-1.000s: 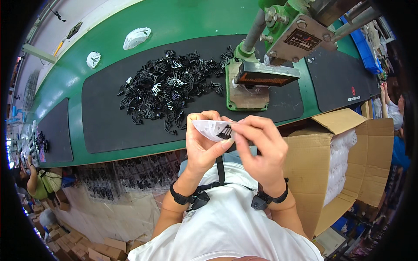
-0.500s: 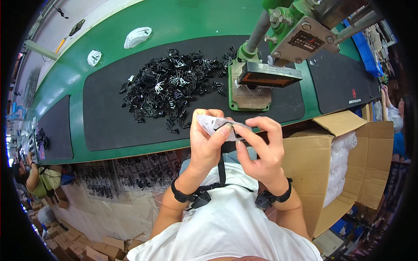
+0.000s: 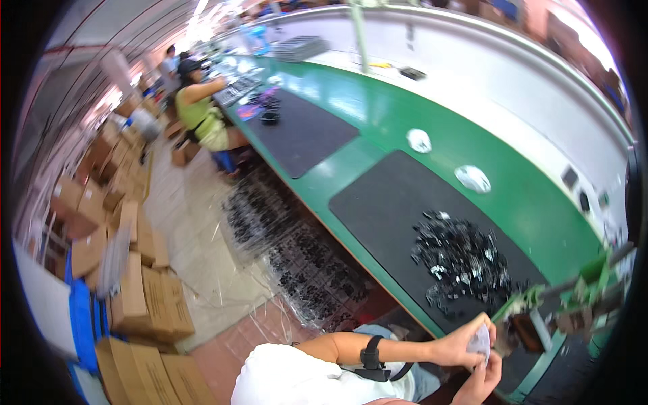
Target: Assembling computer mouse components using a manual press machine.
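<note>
My left hand has its fingers closed round a thin white curved shell-like piece, held off the table's near edge. Close below it, my right hand pinches the lower edge of the same piece; part of that hand is cut off by the picture's rim. On the black mat beyond my hands lies a heap of small black pronged plastic parts. To the right of my hands stands a green hand press with a dark block at its front, partly blurred.
Two white shell-like pieces lie on the green table behind the mat. A person in a yellow-green top works farther along at the left. Clear bags of black parts and cardboard boxes stand on the floor.
My view has swung to the left, so my hands and the press now appear at the lower right. The white piece is still between both hands, now seen more upright.
</note>
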The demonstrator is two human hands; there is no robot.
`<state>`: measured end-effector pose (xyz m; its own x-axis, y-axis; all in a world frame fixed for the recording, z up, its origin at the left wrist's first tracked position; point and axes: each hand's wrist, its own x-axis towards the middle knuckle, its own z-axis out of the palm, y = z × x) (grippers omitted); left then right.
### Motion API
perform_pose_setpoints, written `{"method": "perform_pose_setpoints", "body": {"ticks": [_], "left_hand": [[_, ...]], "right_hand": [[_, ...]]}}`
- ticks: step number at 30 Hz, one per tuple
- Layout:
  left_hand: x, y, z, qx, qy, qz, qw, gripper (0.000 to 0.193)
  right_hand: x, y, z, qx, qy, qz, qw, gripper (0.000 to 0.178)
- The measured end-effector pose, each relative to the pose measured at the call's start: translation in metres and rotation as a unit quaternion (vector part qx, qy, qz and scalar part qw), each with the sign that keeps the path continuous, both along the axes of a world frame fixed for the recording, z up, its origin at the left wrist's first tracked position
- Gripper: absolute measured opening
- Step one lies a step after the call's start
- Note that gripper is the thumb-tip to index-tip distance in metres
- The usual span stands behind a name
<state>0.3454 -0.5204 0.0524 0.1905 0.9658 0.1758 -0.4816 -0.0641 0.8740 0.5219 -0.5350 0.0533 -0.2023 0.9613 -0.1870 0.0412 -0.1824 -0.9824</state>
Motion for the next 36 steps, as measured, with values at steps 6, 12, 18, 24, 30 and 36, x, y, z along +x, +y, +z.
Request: {"method": "perform_pose_setpoints", "body": {"ticks": [6, 12, 18, 24, 30, 36], "left_hand": [[-0.011, 0.002, 0.008, 0.067, -0.017, 0.029, 0.997, 0.049], [-0.011, 0.011, 0.011, 0.048, -0.047, -0.041, 0.997, 0.056], [-0.022, 0.014, 0.018, 0.227, 0.167, 0.082, 0.956, 0.051], [-0.027, 0.013, 0.026, 0.365, 0.26, 0.076, 0.891, 0.06], [-0.036, 0.018, 0.037, 0.37, 0.371, 0.048, 0.85, 0.066], [-0.02, 0.034, 0.03, 0.418, 0.389, 0.122, 0.812, 0.06]], "right_hand": [[0.014, 0.031, -0.007, 0.01, -0.018, 0.114, 0.993, 0.035], [0.007, 0.025, -0.005, 0.08, 0.033, 0.051, 0.995, 0.034], [0.032, 0.037, -0.004, 0.068, 0.01, 0.113, 0.991, 0.035], [0.023, 0.025, 0.04, 0.129, 0.009, 0.12, 0.984, 0.036], [0.006, 0.014, 0.053, 0.106, 0.069, 0.031, 0.991, 0.024], [-0.003, 0.012, 0.064, 0.09, 0.081, -0.075, 0.99, 0.022]]}}
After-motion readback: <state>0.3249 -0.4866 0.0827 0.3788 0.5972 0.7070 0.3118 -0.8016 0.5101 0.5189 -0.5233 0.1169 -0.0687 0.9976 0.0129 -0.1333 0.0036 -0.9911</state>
